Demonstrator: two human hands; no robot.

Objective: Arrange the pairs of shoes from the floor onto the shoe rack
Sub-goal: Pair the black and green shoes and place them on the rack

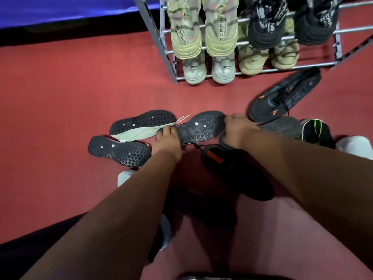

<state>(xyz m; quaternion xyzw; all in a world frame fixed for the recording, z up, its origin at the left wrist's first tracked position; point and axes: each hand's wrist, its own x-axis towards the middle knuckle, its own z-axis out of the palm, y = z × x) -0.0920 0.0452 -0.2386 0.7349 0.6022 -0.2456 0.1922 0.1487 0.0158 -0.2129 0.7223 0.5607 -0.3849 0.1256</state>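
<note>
A grey metal shoe rack (pixel 169 57) stands at the top and holds pale green, black patterned, beige and whitish pairs. On the red floor lies an overturned dark shoe (pixel 201 128), sole up. My left hand (pixel 167 139) grips its near end. My right hand (pixel 236 129) is closed by its other end, fingers curled on the rim of a black shoe with an orange tab (pixel 240 174). Two more sole-up shoes, one with a pale side (pixel 141 122) and one beside it (pixel 119 148), lie to the left.
A black sneaker with blue and orange marks (pixel 282 96) lies upright in front of the rack's right end. A dark grey shoe (pixel 280 126) and a black one with a green mark (pixel 316 132) sit at the right. A blue surface (pixel 60 11) fills the top left.
</note>
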